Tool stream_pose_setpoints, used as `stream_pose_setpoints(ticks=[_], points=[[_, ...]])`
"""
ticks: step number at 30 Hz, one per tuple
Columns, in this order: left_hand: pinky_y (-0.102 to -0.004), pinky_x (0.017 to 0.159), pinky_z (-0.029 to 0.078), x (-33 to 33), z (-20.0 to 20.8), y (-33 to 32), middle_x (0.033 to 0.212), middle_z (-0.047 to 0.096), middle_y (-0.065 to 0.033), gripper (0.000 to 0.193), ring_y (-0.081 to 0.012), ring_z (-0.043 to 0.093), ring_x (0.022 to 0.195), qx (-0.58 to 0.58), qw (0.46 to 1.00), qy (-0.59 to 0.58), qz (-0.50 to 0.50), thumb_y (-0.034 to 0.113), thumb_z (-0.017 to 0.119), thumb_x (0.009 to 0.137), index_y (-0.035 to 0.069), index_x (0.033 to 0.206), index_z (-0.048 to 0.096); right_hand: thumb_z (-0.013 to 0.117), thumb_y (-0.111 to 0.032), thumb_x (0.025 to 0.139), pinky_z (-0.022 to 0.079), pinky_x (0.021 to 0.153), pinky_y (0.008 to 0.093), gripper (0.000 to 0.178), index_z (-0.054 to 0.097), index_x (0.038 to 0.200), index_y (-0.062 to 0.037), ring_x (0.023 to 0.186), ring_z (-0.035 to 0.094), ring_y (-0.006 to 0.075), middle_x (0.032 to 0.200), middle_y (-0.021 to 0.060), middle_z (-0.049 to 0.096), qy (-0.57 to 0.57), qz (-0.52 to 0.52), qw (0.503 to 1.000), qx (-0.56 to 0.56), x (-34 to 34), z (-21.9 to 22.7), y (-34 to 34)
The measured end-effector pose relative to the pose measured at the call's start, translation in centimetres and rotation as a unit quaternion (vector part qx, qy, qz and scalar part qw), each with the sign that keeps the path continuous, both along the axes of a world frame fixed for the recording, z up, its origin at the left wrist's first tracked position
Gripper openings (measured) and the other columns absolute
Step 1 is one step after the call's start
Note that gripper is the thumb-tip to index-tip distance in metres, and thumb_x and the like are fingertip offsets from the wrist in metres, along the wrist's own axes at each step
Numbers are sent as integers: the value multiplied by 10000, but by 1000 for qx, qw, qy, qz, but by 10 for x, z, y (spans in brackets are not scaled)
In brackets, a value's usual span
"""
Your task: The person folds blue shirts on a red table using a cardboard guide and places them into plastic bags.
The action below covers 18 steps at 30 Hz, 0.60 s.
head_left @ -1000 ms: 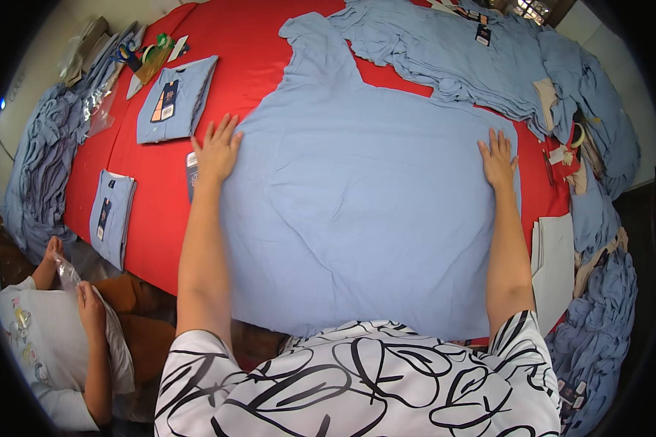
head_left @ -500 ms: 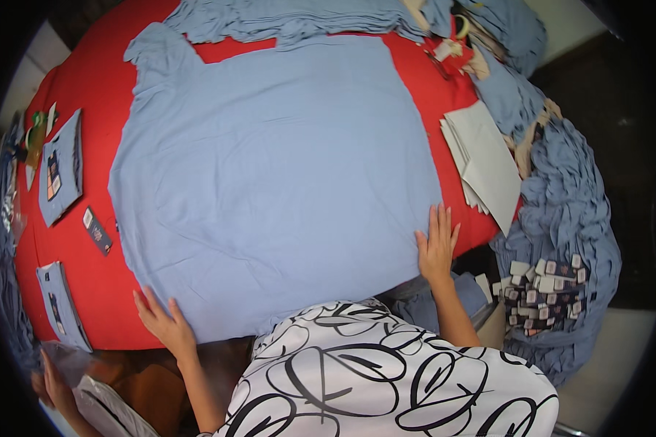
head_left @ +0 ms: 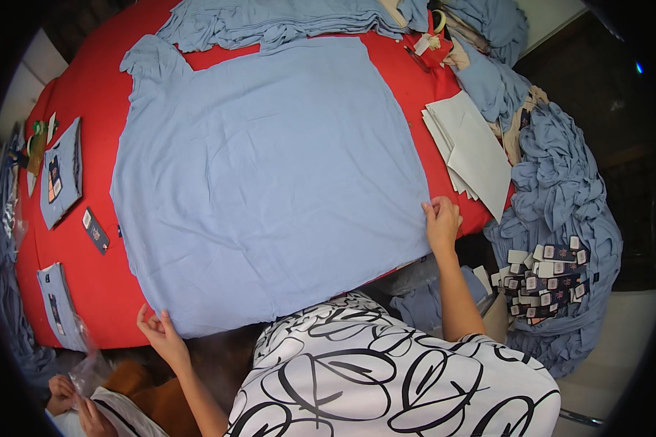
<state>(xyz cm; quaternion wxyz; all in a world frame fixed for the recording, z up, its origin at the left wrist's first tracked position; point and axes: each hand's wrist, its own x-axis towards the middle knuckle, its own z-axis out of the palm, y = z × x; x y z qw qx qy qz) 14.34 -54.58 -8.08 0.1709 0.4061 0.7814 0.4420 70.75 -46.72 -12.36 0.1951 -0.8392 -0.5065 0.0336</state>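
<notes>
A light blue garment, like a shirt with a short sleeve at its far left, lies spread flat over the red table cover. At its near right corner, my right hand pinches the edge of the cloth between thumb and fingers. My left hand is at the near left corner, fingers bent but apart, the thumb touching the hem. A dark hang tag and two folded blue garments with tags lie left of the cloth. White cards are stacked to its right.
Heaped blue garments lie along the far side, and more hang at the right, with several tags on them. A roll of tape sits at the far right. At lower left, another person's hands hold clear plastic.
My right hand has gone from lying flat on the cloth to pinching its edge. My left fingers have bent at the hem. The other person's hands have come together on the plastic.
</notes>
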Motion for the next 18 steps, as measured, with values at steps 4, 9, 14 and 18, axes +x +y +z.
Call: stream_pose_setpoints(ticks=[4, 9, 14, 18], points=[[-223, 659, 391, 7, 13, -5, 817, 457, -23, 316, -101, 428, 692, -107, 988, 114, 2, 80, 609, 946, 9, 1241, 520, 699, -206, 838, 389, 829, 470, 186, 583, 921, -87, 940, 546, 290, 957, 61, 618, 20, -63, 996, -63, 21, 12, 4], [-383, 968, 410, 3, 7, -3, 1208, 534, -159, 347, -279, 516, 1106, -104, 957, 268, -50, 98, 643, 905, 4, 1224, 546, 676, -169, 850, 399, 851, 487, 209, 598, 1028, -91, 985, 555, 308, 1002, 76, 617, -43, 0, 999, 16, 5, 19, 35], [-461, 1071, 332, 15, 15, 64, 1411, 451, -167, 391, -353, 407, 1295, -11, 934, 333, -127, 147, 643, 891, 29, 1256, 564, 667, -186, 862, 424, 815, 464, 208, 611, 1031, -79, 959, 577, 328, 967, 104, 632, -79, 50, 983, 156, -20, -2, 139], [-471, 1089, 300, 9, 6, 100, 1391, 472, -148, 375, -345, 406, 1292, -76, 911, 381, -135, 194, 626, 907, 49, 1250, 579, 677, -239, 866, 439, 782, 454, 193, 623, 929, -64, 889, 616, 325, 895, 121, 670, -24, -25, 992, 118, -3, 6, 185]])
